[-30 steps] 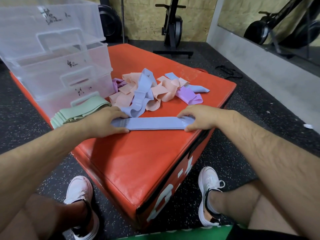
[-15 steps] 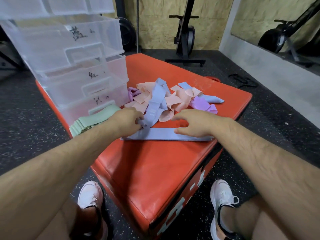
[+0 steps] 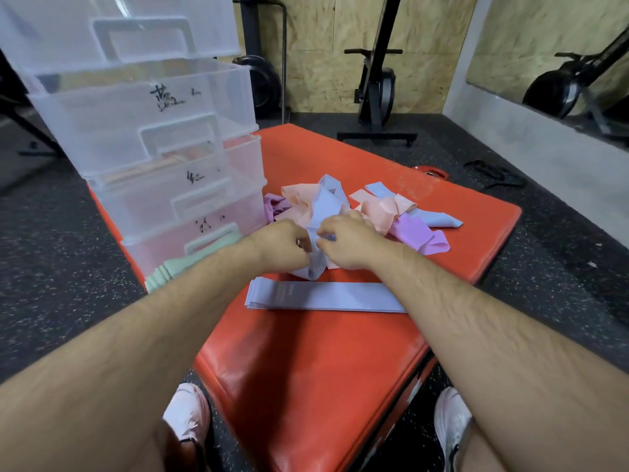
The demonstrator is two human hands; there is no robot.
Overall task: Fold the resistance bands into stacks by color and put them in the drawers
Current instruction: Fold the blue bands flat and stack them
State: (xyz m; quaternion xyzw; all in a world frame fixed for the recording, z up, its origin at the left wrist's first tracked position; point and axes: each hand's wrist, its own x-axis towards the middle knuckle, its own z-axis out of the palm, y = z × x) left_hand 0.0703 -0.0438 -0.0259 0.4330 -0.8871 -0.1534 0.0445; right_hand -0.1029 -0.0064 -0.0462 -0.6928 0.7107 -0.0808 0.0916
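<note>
A flat stack of folded blue bands (image 3: 326, 296) lies across the orange box (image 3: 316, 376). Behind it a loose pile holds peach bands (image 3: 381, 209), purple bands (image 3: 422, 238) and more blue ones. My left hand (image 3: 282, 245) and my right hand (image 3: 347, 241) sit close together over the pile, and both pinch the same crumpled blue band (image 3: 323, 206). A stack of folded green bands (image 3: 190, 264) lies at the foot of the clear plastic drawers (image 3: 146, 131), which stand on the box at the left.
The drawers carry handwritten labels and are stacked several high. Black rubber gym floor surrounds the box. An exercise machine (image 3: 377, 83) stands at the back wall and a mirror (image 3: 558, 56) at the right. My white shoes (image 3: 187, 417) are below the box's near edge.
Both hands left the flat blue stack and moved back to the pile, where they took hold of a loose blue band. The camera tilted up and closer.
</note>
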